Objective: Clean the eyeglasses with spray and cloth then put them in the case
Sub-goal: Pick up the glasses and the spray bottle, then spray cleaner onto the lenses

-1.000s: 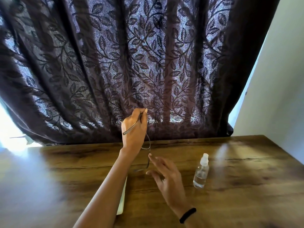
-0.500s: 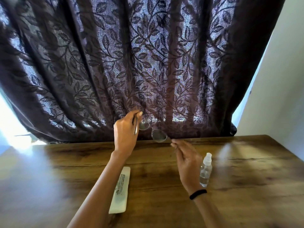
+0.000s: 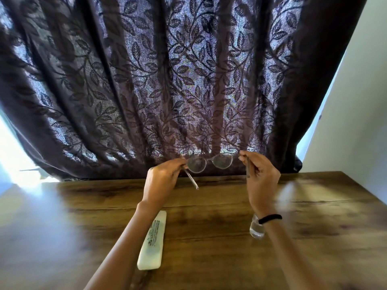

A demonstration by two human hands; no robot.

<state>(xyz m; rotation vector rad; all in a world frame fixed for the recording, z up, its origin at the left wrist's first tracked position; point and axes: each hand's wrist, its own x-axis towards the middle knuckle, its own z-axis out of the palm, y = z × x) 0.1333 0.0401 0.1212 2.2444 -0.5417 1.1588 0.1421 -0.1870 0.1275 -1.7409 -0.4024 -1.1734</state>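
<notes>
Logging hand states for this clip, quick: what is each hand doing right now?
Left hand: pinches one temple arm of the eyeglasses.
Right hand: pinches the other temple arm.

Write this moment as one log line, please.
left hand: pinches eyeglasses temple | right hand: pinches other temple | spray bottle, case: on table

Beneath the left hand (image 3: 161, 181), the surface (image 3: 209, 248) is glossy grained wood. The case (image 3: 152, 235) looks smooth pale plastic; the bottle (image 3: 256, 230) clear plastic. Thin-rimmed eyeglasses (image 3: 210, 162), clear lenses. Behind, woven leaf-patterned curtain (image 3: 167, 80).
</notes>
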